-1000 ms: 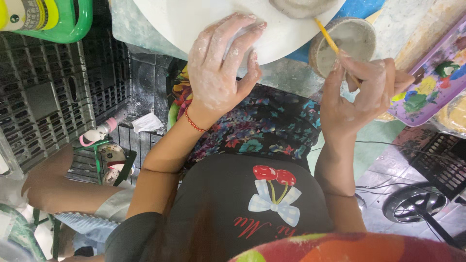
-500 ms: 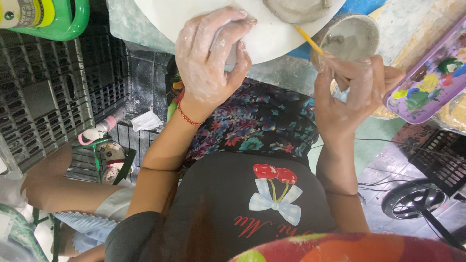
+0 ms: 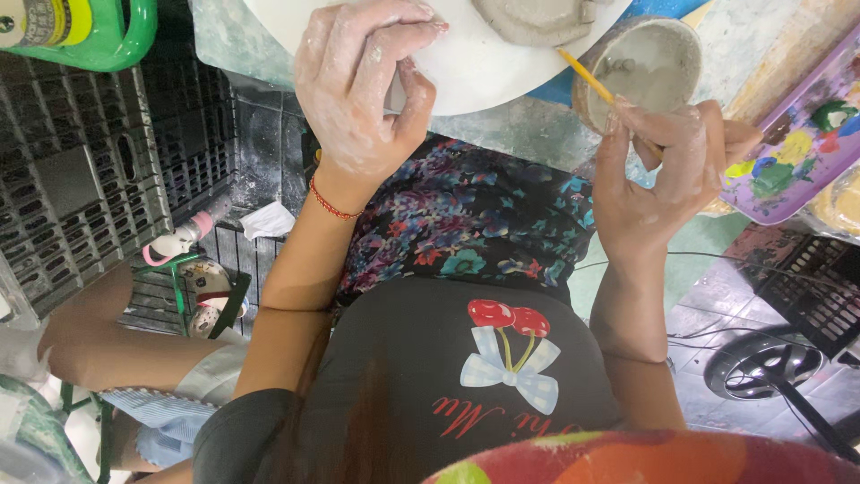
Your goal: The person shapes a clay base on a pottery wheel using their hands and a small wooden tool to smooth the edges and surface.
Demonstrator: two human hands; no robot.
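My left hand (image 3: 363, 85), smeared with pale clay, grips the near edge of a round white board (image 3: 466, 63) that carries a grey clay piece (image 3: 537, 16) at the top of the view. To the right, my right hand (image 3: 658, 166) is closed around a thin yellow-handled tool (image 3: 587, 79). The tool's tip points toward the board and the clay piece. Just beyond my right hand stands a small round bowl (image 3: 640, 63) of grey slip.
A purple paint palette (image 3: 793, 157) lies at the right edge. Dark plastic crates (image 3: 90, 170) stand at the left under a green container (image 3: 85, 36). Another person's bare leg (image 3: 125, 345) is at lower left. A fan base (image 3: 770, 367) sits on the floor at lower right.
My left hand has slid a little left and up along the board's edge. My right hand and the tool have risen closer to the bowl.
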